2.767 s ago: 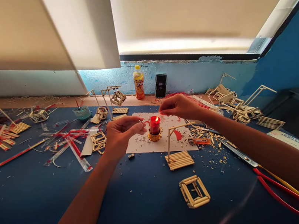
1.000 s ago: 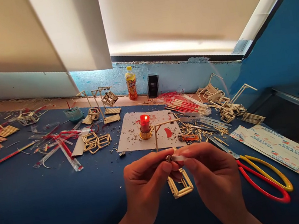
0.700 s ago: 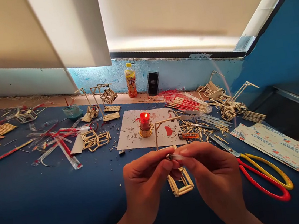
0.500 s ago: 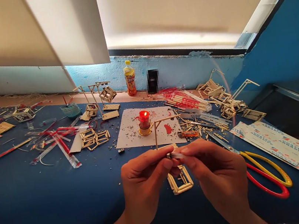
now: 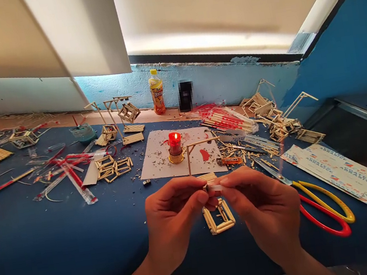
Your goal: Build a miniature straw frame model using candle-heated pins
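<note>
My left hand (image 5: 171,224) pinches a small dark piece (image 5: 206,188) between thumb and fingers; its kind is too small to make out. A short whitish translucent strip (image 5: 215,188) is pinched in my right hand (image 5: 268,212), its end meeting the dark piece. Just below my fingertips, a small frame of wooden sticks (image 5: 221,230) lies on the blue table (image 5: 66,256). Behind my hands stands a stick post with a crossarm (image 5: 201,142), its slatted base partly hidden. A lit red candle (image 5: 175,144) in a gold holder rests on a white sheet (image 5: 151,153).
Scissors (image 5: 344,212) with red and yellow handles lie right, beside printed adhesive strips (image 5: 344,173). An orange lighter (image 5: 230,161) touches scattered stick bits. Plastic wrappers (image 5: 75,179) and stick models (image 5: 114,167) cover the left. A drink bottle (image 5: 157,93) stands by the wall.
The view has shifted slightly, so most things sit a little higher and further left. Both hands keep their pinch, with the strip still against the dark piece.
</note>
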Motion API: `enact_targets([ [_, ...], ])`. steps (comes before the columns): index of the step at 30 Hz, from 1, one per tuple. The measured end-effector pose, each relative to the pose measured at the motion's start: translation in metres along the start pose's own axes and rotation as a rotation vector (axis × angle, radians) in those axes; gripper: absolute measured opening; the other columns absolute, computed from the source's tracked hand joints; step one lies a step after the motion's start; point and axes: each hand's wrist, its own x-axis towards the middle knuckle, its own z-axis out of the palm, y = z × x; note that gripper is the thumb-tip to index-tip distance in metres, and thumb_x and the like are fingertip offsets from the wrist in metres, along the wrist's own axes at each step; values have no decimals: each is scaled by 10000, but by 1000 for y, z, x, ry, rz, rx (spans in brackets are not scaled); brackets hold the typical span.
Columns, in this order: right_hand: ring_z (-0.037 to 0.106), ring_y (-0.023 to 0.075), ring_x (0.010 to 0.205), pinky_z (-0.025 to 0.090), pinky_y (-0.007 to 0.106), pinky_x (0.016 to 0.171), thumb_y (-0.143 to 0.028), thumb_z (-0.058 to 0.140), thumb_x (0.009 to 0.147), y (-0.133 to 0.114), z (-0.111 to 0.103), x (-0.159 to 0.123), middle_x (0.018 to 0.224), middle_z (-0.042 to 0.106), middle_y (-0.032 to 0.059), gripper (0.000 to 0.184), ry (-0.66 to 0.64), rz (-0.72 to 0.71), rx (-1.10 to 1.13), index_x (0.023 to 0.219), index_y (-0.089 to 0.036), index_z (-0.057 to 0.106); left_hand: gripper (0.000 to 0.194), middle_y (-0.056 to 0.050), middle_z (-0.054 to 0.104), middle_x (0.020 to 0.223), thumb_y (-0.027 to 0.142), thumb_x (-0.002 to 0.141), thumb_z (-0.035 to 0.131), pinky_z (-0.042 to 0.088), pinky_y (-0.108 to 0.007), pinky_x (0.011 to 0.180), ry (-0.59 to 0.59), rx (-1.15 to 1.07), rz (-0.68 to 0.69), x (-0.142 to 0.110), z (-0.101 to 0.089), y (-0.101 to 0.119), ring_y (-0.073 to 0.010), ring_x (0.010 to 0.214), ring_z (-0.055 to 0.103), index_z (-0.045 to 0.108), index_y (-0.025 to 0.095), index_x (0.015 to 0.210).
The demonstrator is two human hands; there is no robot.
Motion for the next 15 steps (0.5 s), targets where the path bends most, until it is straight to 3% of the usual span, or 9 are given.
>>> enact_targets([
  [15, 648, 64, 726, 541, 160, 662, 14, 676, 831, -18, -13, 13, 832, 717, -47, 255, -156, -181, -306, 946, -210, 719, 212, 40, 819, 790, 85, 835, 787, 648, -131, 691, 33, 184, 34, -2, -2, 7, -117, 675, 784, 820, 276, 922],
])
